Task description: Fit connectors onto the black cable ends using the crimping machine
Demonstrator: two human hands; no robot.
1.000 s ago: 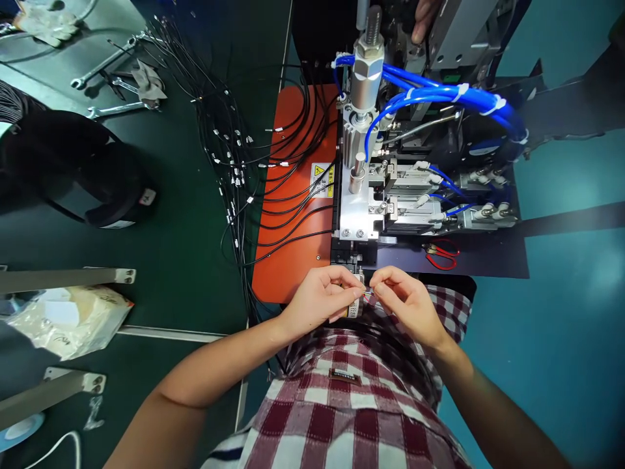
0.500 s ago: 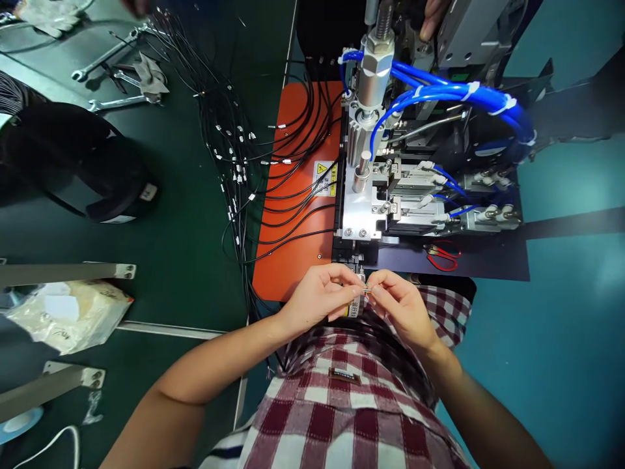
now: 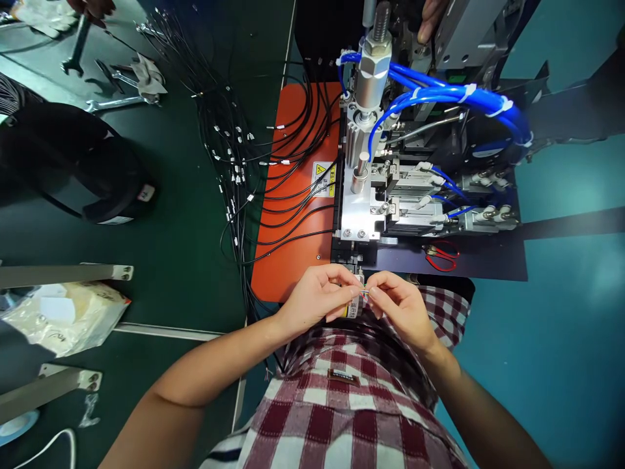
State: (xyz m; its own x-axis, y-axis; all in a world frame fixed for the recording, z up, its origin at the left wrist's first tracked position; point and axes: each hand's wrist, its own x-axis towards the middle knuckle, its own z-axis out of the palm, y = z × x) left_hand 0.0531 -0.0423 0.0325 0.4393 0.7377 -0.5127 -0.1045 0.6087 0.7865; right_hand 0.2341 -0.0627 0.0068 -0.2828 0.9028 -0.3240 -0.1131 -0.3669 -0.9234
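Both of the person's hands meet just in front of the checked shirt, at the near edge of the grey metal machine with blue air hoses [image 3: 390, 189]. The left hand [image 3: 317, 299] has its grip pinched, thumb against forefinger, on the end of a thin cable with coloured inner wires [image 3: 364, 292]. The right hand [image 3: 398, 303] pinches the same tiny wire ends from the other side, so the fingertips of the two hands nearly touch. The wire ends sit between the two grips, right below the dark slot at the front of the machine and above a small yellow label [image 3: 352, 309]; how the strands are arranged is too small to tell.

To the left of the machine lies an orange flat plate [image 3: 288, 260] on the dark green table [image 3: 185, 260], and a loose bundle of thin black cables with silver metal tips [image 3: 239, 156] spreads across both. Red-handled small scissors [image 3: 439, 256] rest on the black base to the right of the hands. Silver open-ended wrenches [image 3: 117, 101] lie at the far left of the table, where another person's hand [image 3: 92, 8] holds a dark spanner. A crumpled clear plastic bag [image 3: 63, 316] sits at the left edge, near grey metal brackets. Another hand [image 3: 430, 19] rests on top of the machine at the far side
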